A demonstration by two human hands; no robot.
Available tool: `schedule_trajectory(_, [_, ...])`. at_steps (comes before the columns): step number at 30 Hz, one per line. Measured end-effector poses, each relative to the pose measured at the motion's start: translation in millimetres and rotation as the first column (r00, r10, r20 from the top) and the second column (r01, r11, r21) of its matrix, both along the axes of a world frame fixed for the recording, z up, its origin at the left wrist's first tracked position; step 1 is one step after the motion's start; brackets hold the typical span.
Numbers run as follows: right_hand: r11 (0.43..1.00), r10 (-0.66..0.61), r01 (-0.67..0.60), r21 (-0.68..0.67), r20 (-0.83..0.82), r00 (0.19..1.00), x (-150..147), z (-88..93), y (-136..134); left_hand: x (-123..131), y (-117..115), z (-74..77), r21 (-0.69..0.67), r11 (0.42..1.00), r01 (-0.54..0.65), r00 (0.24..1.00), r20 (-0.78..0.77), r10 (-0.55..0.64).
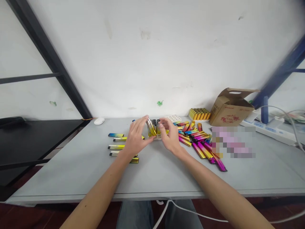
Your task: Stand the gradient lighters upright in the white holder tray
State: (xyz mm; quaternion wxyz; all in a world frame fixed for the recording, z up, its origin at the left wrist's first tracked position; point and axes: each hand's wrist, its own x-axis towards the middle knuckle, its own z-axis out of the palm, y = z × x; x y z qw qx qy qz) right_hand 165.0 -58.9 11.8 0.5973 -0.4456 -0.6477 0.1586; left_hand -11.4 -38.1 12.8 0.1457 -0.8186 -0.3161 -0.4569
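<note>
My left hand (136, 137) holds a shiny yellow and silver tube (151, 127), tilted, between thumb and fingers. My right hand (169, 134) is curled at the right side of a small holder (158, 137) in which dark-topped tubes (155, 122) stand; whether its fingers grip anything is hidden. Several flat yellow, white and blue tubes (116, 147) lie in a loose column left of my left hand. A heap of pink, gold and blue shiny tubes (199, 148) spreads out to the right of my right hand.
Behind the heap stand a tray of yellow cylinders (199, 114) and a white tray with holes (173, 118). An open cardboard box (230, 109) and a power strip (269, 130) are at the right. A white rounded object (99, 121) lies at the back left.
</note>
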Motion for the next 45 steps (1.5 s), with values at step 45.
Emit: schedule_trajectory(45, [0.62, 0.224, -0.755, -0.211, -0.875, 0.429, 40, 18.9, 26, 6, 4, -10.2, -0.152, 0.988, 0.03, 0.98, 0.201, 0.001])
